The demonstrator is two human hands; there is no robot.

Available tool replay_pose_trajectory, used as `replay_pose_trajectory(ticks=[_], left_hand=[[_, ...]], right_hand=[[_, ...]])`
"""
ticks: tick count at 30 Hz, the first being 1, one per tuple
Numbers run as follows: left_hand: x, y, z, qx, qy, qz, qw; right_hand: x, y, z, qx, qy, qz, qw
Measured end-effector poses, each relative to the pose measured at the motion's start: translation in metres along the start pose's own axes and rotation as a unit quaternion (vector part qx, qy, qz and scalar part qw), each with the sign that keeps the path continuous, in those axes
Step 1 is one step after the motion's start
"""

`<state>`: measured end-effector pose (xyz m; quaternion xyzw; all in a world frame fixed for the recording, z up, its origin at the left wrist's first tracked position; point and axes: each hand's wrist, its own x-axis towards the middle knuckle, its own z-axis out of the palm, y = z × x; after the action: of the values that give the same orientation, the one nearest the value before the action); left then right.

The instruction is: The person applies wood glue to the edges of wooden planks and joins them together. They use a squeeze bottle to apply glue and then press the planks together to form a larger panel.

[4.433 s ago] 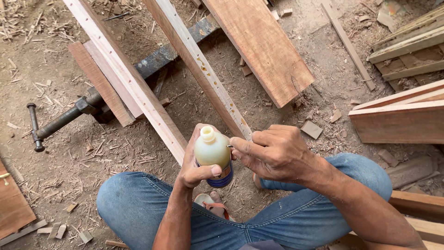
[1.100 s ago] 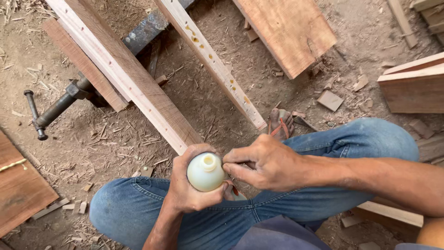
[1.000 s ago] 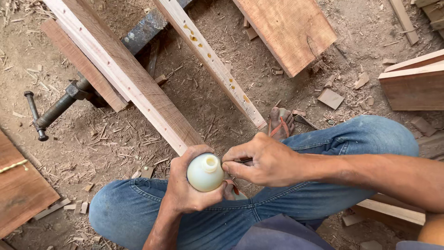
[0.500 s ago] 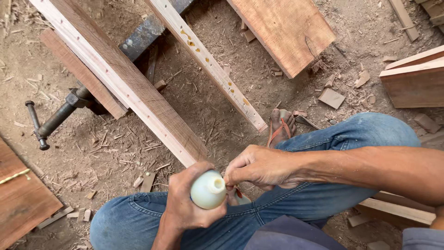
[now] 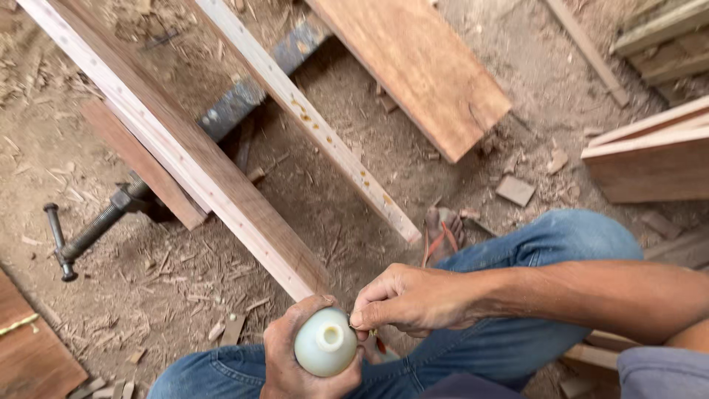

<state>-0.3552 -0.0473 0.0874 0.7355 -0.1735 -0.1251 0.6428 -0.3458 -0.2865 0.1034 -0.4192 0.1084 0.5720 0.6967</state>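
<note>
Rounded pale plastic bottle (image 5: 326, 341), left-hand (image 5: 292, 366) grip

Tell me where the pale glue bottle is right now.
In the head view, the pale glue bottle sits low and just left of centre, gripped in the left hand, with the right hand touching its right side, above the jeans-clad knees.

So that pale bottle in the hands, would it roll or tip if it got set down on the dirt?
The bottle looks rounded and smooth, so on its side it would probably roll. The ground is uneven with wood chips, so upright it may tip. The left hand wraps it easily, suggesting it is fairly light.
</note>
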Motion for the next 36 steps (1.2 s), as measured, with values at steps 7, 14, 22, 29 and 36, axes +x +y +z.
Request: replay_pose_trajectory(ticks=[7,14,22,29,36], left_hand=[[0.003,-0.011,-0.01,-0.049,0.016,-0.083,0.995],[0.002,-0.021,-0.014,-0.102,-0.019,-0.13,0.986],[0.004,-0.025,-0.012,-0.113,-0.011,-0.125,0.986],[0.007,-0.024,-0.013,-0.109,-0.034,-0.119,0.986],[-0.017,-0.071,-0.003,-0.07,-0.072,-0.119,0.988]], right_hand=[[-0.01,-0.029,0.004,-0.467,0.069,-0.384,0.793],[-0.006,-0.021,0.006,-0.743,0.177,-0.491,0.418],[-0.012,-0.03,0.01,-0.799,0.207,-0.462,0.324],[-0.015,-0.028,0.009,-0.848,0.163,-0.397,0.311],[-0.028,-0.016,0.008,-0.834,0.201,-0.415,0.304]])
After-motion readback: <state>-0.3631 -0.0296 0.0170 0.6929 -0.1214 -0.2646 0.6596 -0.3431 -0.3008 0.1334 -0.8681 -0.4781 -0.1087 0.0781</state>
